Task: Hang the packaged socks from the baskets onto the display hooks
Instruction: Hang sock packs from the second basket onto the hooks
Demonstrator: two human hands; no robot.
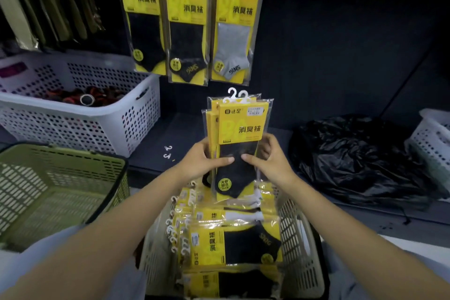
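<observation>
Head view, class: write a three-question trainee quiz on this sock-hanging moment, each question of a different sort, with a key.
1. True or false: the left hand and right hand both grip the raised sock packs.
2. How many yellow pack fronts face you on the hooks above?
3. The grey sock pack hangs: A left, B middle, C right.
Key: 1 true; 2 three; 3 C.

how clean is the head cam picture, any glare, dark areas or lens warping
Head view: fisheye warping splays the forearms and bows the white basket near the edges; sheen on the black plastic bag and the hanging sock packs' wrap; upper right nearly black; the held sock packs at centre are legible.
</observation>
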